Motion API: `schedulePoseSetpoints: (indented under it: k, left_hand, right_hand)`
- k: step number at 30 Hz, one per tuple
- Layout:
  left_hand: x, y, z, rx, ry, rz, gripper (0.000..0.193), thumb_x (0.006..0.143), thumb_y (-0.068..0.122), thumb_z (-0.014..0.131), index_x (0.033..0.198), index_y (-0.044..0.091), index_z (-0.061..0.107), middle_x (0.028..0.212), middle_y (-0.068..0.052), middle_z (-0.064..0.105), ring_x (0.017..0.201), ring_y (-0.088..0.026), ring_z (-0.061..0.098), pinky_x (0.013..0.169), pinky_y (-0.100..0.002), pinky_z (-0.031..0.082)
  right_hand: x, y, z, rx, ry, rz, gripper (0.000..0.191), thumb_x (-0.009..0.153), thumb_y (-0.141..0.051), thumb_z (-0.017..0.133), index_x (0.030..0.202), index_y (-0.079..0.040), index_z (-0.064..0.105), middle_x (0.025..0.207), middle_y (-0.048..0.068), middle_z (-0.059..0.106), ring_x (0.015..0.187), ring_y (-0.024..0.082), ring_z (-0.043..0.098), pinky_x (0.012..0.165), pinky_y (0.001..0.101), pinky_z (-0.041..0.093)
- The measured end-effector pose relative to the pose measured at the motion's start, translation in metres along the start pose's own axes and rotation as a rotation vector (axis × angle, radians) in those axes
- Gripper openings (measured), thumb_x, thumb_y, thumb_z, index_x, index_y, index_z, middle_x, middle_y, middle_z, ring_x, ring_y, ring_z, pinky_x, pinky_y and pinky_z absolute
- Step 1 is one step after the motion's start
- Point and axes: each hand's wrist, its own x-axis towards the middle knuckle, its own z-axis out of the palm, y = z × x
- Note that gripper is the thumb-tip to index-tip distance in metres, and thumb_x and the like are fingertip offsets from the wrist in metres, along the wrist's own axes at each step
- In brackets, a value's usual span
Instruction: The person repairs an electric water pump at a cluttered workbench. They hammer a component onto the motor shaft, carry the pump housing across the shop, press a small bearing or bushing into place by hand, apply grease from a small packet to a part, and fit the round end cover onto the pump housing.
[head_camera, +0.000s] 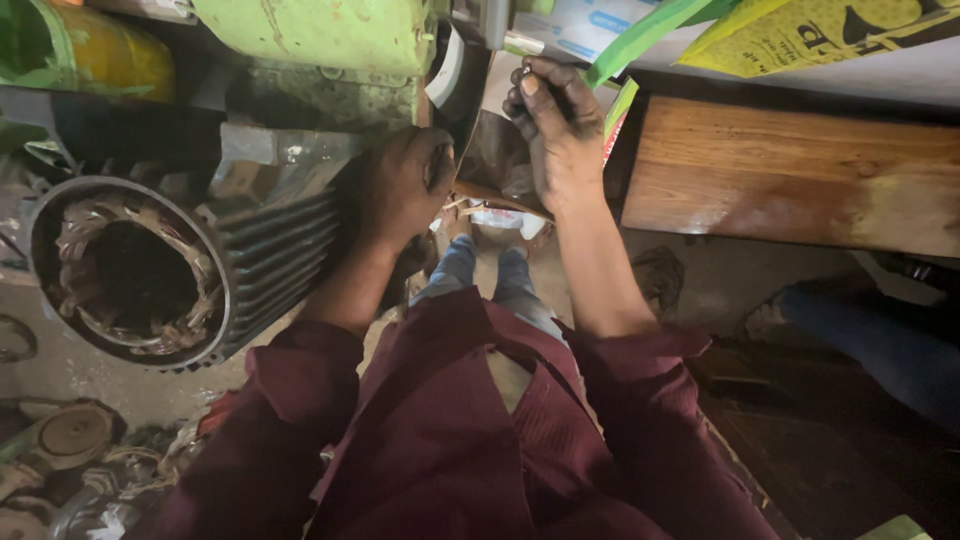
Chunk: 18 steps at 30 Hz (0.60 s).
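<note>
My left hand (405, 185) rests closed against the end of a finned grey motor housing (265, 255) that lies on its side, its open end showing copper windings (120, 270). My right hand (555, 125) is raised higher, fingers pinched on a small dark object near a metal rod (520, 45); what the object is, I cannot tell. A brown cardboard piece (495, 160) sits between and below the two hands. My maroon sleeves and shirt fill the lower middle.
A green machine body (320, 35) stands above the motor. A wooden board (790, 175) lies at right, with a yellow bag (820, 30) and green strap (650, 30) above. Another person's blue-clad leg (880, 335) is at right. Metal parts (70, 440) litter the lower left floor.
</note>
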Motion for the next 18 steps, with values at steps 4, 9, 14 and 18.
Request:
schedulePoseSetpoints:
  k: [4,9,14,18]
  left_hand:
    - [0.000,0.002,-0.001,-0.018,0.008,0.011,0.012,0.096,0.015,0.070,0.106,0.008,0.068,0.097,-0.014,0.069,0.088,-0.036,0.068,0.076,-0.046,0.054]
    - [0.000,0.003,-0.003,-0.008,0.005,0.006,0.012,0.095,0.015,0.070,0.105,0.008,0.069,0.096,-0.013,0.069,0.086,-0.036,0.069,0.075,-0.046,0.054]
    - [0.000,0.003,-0.003,0.032,0.015,0.018,0.013,0.094,0.016,0.071,0.105,0.009,0.069,0.097,-0.013,0.070,0.086,-0.036,0.069,0.075,-0.046,0.054]
    - [-0.001,0.001,-0.001,-0.006,-0.003,-0.010,0.012,0.096,0.015,0.070,0.105,0.008,0.069,0.097,-0.013,0.069,0.085,-0.035,0.068,0.075,-0.045,0.054]
  right_hand:
    - [0.002,0.000,-0.002,-0.041,-0.011,0.015,0.018,0.099,-0.006,0.076,0.116,-0.003,0.070,0.099,0.005,0.070,0.094,0.017,0.067,0.092,0.0359,0.059]
    - [0.009,0.000,-0.001,-0.286,-0.025,-0.121,0.016,0.101,-0.007,0.073,0.115,0.001,0.070,0.096,0.006,0.070,0.086,0.016,0.068,0.084,0.0320,0.058]
    - [0.018,0.005,-0.001,-0.438,-0.016,-0.262,0.014,0.102,-0.004,0.074,0.114,0.001,0.070,0.097,0.005,0.070,0.087,0.012,0.066,0.084,0.0284,0.057]
    - [0.024,0.012,-0.001,-0.524,-0.014,-0.363,0.014,0.103,-0.002,0.073,0.115,0.002,0.071,0.097,0.005,0.071,0.088,0.011,0.065,0.084,0.0265,0.055]
